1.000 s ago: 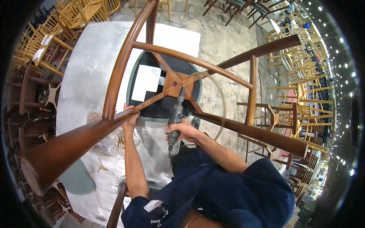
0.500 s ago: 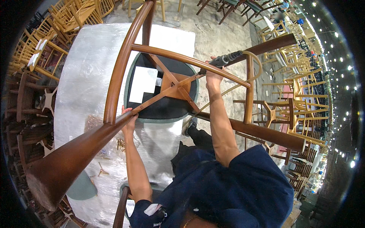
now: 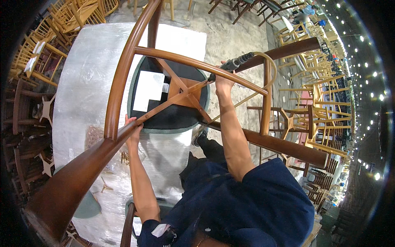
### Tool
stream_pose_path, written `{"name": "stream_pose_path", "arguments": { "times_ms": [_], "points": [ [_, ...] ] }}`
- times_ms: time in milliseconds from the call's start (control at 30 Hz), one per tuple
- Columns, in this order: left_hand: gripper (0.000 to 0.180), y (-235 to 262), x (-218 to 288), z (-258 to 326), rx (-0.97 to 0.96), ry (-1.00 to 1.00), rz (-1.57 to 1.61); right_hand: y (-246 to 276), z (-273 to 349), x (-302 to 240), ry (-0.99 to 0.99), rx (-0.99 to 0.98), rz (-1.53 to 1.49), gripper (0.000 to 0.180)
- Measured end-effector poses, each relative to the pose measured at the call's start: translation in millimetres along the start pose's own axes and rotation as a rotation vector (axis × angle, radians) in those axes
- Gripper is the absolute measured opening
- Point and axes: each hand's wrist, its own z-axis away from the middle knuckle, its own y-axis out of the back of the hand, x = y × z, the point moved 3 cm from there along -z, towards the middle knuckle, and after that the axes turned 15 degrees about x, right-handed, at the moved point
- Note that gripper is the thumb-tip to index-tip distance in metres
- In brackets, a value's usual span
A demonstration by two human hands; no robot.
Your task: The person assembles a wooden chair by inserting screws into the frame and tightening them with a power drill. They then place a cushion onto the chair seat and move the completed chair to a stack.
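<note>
An upturned brown wooden chair (image 3: 123, 88) rests seat-down on the desk (image 3: 82, 82), which is wrapped in clear plastic film; its legs rise toward the camera and its dark seat pad (image 3: 173, 117) lies near the desk's right edge. A white rectangular paper label (image 3: 149, 90) sits on the underside of the seat, left of the crossed braces (image 3: 183, 94); its print is too small to make out. The left hand (image 3: 132, 129) grips the near leg where it meets the seat, fingers curled around the wood. The right hand (image 3: 224, 78) reaches over a curved rail, its fingers closed around a dark pneumatic tool (image 3: 234, 64) with a tan hose (image 3: 271, 68) looping off to the right. The tool's tip is hidden behind the rail. Small wooden parts (image 3: 105, 185) lie near the desk's near edge, blurred under the film.
</note>
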Motion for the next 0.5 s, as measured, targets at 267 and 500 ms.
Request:
{"name": "stream_pose_path", "arguments": {
  "times_ms": [267, 500],
  "points": [
    [0.04, 3.9, 6.7, 4.9, 0.027, -0.078, -0.008, 10.7, 34.0, -2.3, 0.009, -0.029, 0.045, 0.046],
    [0.042, 7.0, 10.2, 4.7, 0.034, -0.135, -0.027, -0.1, 36.0, -3.9, 0.073, 0.026, 0.047, 0.041]
  ]
}}
